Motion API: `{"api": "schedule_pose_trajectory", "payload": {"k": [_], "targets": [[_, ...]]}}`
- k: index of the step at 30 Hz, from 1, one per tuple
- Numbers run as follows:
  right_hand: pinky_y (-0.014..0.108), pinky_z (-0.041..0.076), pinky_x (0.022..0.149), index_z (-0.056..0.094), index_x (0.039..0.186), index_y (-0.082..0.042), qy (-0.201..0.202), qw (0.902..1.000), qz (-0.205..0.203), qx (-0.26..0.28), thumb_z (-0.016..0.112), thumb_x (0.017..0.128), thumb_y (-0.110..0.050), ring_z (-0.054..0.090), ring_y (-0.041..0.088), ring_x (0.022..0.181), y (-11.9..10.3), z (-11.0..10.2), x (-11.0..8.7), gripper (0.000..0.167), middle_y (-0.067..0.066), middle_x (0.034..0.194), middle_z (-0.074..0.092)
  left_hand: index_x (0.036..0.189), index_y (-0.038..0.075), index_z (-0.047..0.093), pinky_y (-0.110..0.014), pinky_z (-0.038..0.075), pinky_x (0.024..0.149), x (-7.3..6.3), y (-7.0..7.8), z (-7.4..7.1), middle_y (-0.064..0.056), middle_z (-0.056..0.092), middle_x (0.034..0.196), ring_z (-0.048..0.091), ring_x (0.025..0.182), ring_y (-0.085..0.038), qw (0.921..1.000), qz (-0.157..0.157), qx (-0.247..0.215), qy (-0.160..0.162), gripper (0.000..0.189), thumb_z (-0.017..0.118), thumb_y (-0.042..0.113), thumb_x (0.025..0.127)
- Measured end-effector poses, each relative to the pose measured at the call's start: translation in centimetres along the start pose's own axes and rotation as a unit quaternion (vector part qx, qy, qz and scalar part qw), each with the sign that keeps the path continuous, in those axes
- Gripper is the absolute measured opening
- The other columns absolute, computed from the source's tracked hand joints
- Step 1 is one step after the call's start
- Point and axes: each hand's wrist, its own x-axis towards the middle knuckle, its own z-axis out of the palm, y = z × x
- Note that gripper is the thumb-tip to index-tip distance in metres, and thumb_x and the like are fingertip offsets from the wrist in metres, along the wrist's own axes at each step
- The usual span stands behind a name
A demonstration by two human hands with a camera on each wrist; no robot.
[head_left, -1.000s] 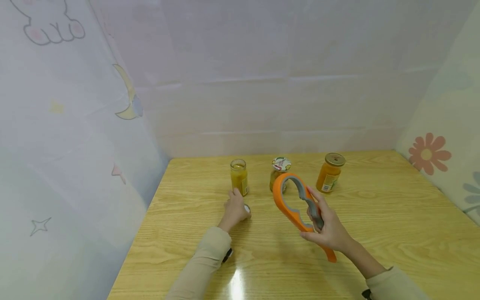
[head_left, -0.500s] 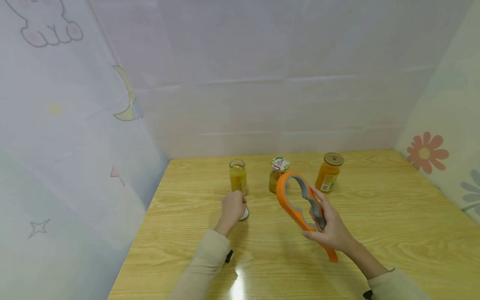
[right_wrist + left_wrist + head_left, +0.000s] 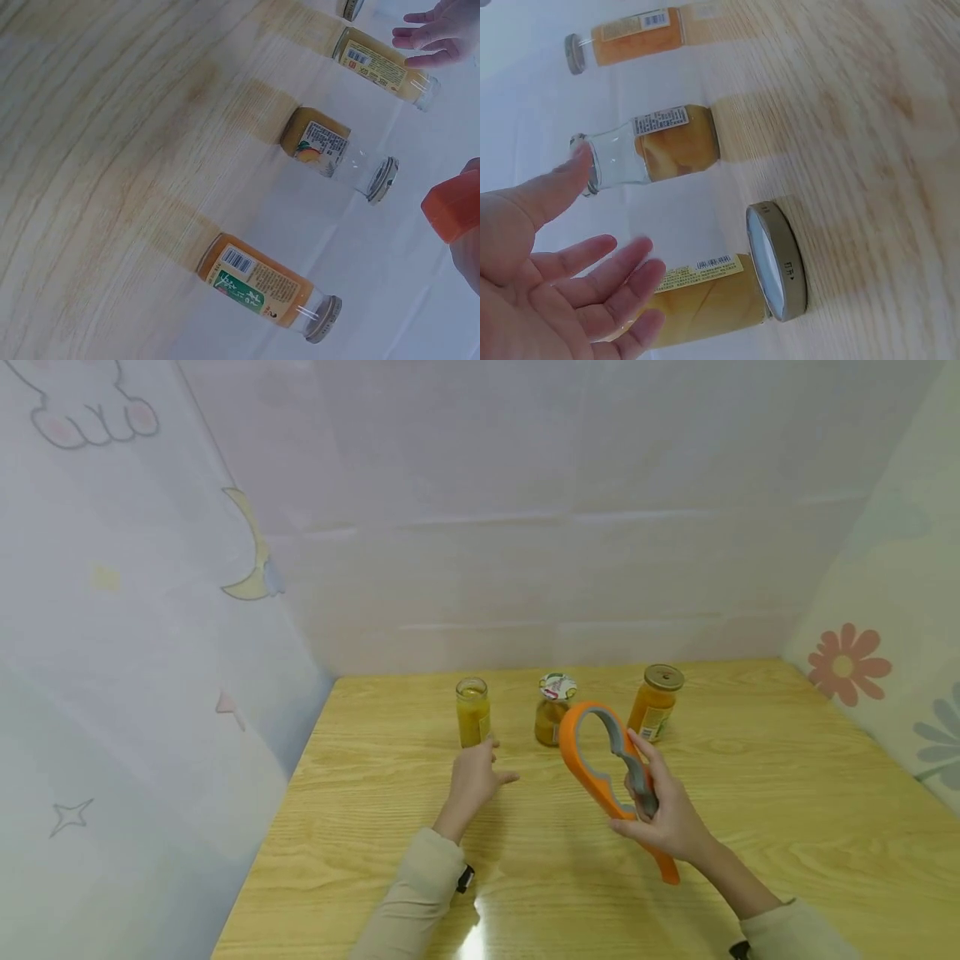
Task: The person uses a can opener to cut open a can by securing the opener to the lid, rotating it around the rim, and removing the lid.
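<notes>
My left hand [image 3: 474, 777] hovers just in front of an uncapped jar [image 3: 472, 714] of yellow fruit, its fingers apart and holding nothing. Beneath it a round metal lid [image 3: 780, 262] lies on the table, white inner face up; the hand hides it in the head view. My right hand [image 3: 671, 822] grips an orange and grey jar opener [image 3: 592, 785] above the table, its looped end pointing up and left. Behind the opener stand a middle jar [image 3: 550, 718] with a patterned lid and, to the right, a jar [image 3: 654, 706] of orange fruit with a gold lid.
The three jars stand upright in a row toward the back of the wooden table [image 3: 750, 777]. A pale wall covering [image 3: 525, 568] rises behind the table, with printed sheets at the left and right sides.
My left hand has drawn off the lid, and its curled fingers have spread. The right hand keeps its grip on the jar opener, almost still.
</notes>
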Motion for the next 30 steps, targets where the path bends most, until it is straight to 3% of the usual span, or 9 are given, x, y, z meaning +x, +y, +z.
{"api": "schedule_pose_trajectory", "payload": {"k": [6, 12, 15, 21, 30], "targets": [[0.015, 0.029, 0.035, 0.018, 0.13, 0.018, 0.004, 1.0, 0.003, 0.002, 0.07, 0.054, 0.014, 0.032, 0.003, 0.041, 0.2, -0.2, -0.2, 0.092, -0.002, 0.074, 0.044, 0.11, 0.0, 0.06, -0.039, 0.046, 0.071, 0.2, 0.7, 0.3, -0.012, 0.064, 0.101, 0.06, 0.089, -0.027, 0.998, -0.007, 0.051, -0.037, 0.058, 0.075, 0.036, 0.067], [0.014, 0.028, 0.035, 0.018, 0.131, 0.017, 0.015, 0.9997, -0.012, 0.013, 0.073, 0.055, 0.011, 0.032, 0.001, 0.042, 2.5, -0.2, -1.2, 0.093, -0.001, 0.073, 0.043, 0.116, 0.002, 0.056, -0.036, 0.049, 0.072, 1.2, 1.7, 1.0, -0.01, 0.061, 0.107, 0.058, 0.093, -0.026, 0.9952, -0.013, 0.071, -0.067, 0.061, 0.074, 0.037, 0.07], [0.014, 0.028, 0.035, 0.018, 0.131, 0.017, 0.016, 0.9998, -0.005, 0.009, 0.073, 0.056, 0.011, 0.031, 0.0, 0.042, 2.2, -0.3, -1.2, 0.093, -0.002, 0.072, 0.043, 0.123, 0.001, 0.049, -0.036, 0.047, 0.078, 2.1, 2.1, 1.6, -0.012, 0.057, 0.114, 0.056, 0.097, -0.027, 0.9965, -0.017, 0.044, -0.069, 0.068, 0.074, 0.036, 0.071], [0.016, 0.03, 0.035, 0.017, 0.129, 0.019, 0.007, 0.9988, 0.044, -0.022, 0.07, 0.052, 0.018, 0.032, -0.001, 0.043, 0.6, -0.6, -0.8, 0.093, -0.004, 0.072, 0.043, 0.132, -0.002, 0.034, -0.039, 0.039, 0.091, 4.3, 2.6, 3.0, -0.018, 0.044, 0.127, 0.044, 0.114, -0.03, 0.9958, -0.04, -0.057, -0.059, 0.081, 0.075, 0.033, 0.071], [0.017, 0.031, 0.035, 0.017, 0.13, 0.018, 0.015, 0.9987, 0.044, -0.02, 0.07, 0.053, 0.017, 0.034, 0.003, 0.041, 0.9, -1.0, -1.0, 0.094, -0.002, 0.072, 0.044, 0.136, -0.002, 0.024, -0.041, 0.033, 0.096, 7.6, 2.6, 5.5, -0.02, 0.033, 0.134, 0.035, 0.121, -0.032, 0.9841, -0.072, -0.162, -0.008, 0.089, 0.077, 0.028, 0.07]]}}
